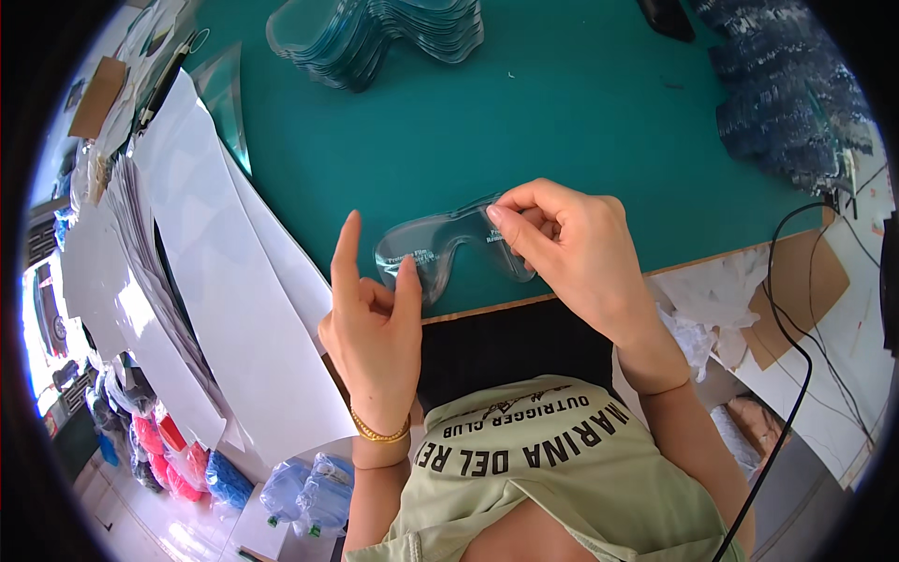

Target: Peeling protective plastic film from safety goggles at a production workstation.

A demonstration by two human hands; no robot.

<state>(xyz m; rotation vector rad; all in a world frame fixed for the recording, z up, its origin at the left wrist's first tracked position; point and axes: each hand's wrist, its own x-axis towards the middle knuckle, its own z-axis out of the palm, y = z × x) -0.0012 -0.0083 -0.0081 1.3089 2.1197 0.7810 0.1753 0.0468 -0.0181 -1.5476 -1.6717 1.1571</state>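
A clear goggle-shaped lens (461,225), with a nose notch and small white print on both sides, is just above the near edge of the green tabletop. My right hand (585,258) pinches its upper right part between thumb and index finger. At the lens's left side is my left hand (373,332), its thumb tip against or just over the printed spot. The left index finger points up, apart from the thumb, and the other fingers are curled. Farther back stands a stack of similar clear lenses (379,42).
Large white sheets (220,253) hang over the table's left side. Dark ragged-edged stacks (782,94) sit at the far right, with a black object (667,17) nearby. A black cable (775,272) runs down on the right. Bagged items (309,492) lie low on the left.
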